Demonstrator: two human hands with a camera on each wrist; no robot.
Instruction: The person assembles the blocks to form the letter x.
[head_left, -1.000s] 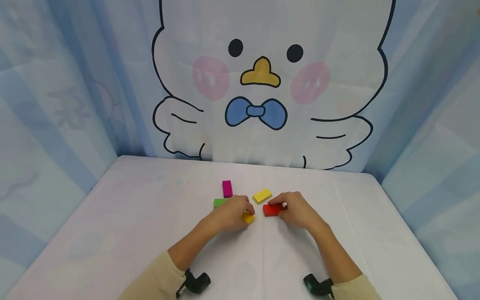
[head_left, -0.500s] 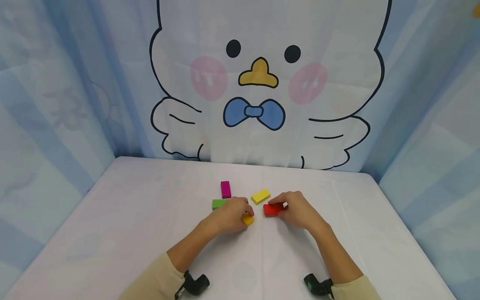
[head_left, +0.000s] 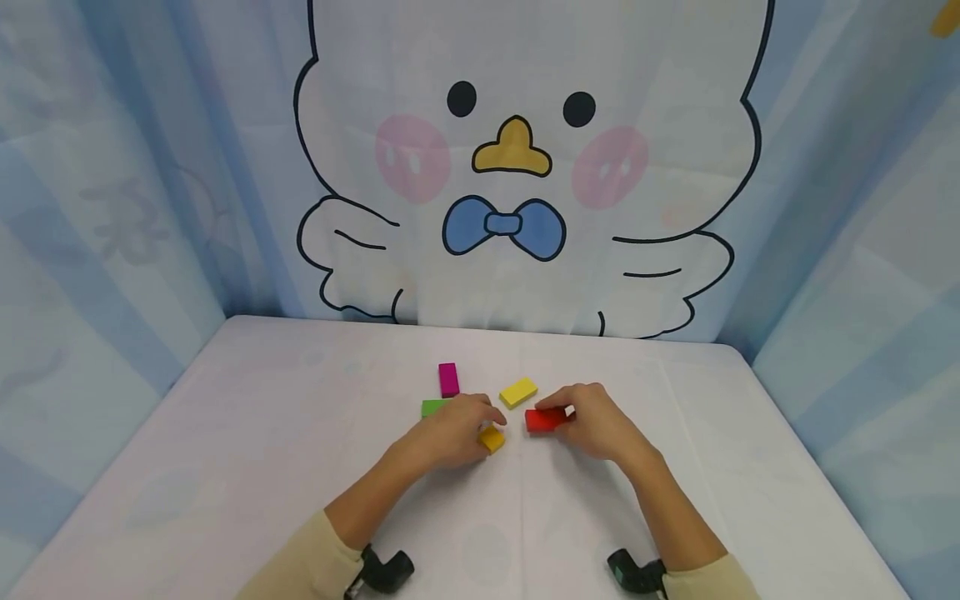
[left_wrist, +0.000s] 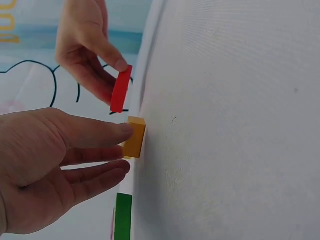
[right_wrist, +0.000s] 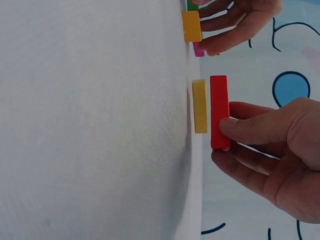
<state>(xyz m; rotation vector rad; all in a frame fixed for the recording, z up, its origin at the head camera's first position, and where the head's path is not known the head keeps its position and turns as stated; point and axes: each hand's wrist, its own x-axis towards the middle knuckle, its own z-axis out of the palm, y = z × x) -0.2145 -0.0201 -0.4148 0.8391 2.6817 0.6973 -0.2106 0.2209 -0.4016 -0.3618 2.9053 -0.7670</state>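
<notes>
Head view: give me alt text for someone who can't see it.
A person's right hand grips a red block at a white table, while the left hand is at an orange block. A green block, partly covered, a magenta block and a yellow block lie nearby. Behind is a large cartoon bird.

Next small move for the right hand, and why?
Probably lower the red block onto the table: the right hand pinches it clear of the surface, while the yellow block just beyond already lies there.
</notes>
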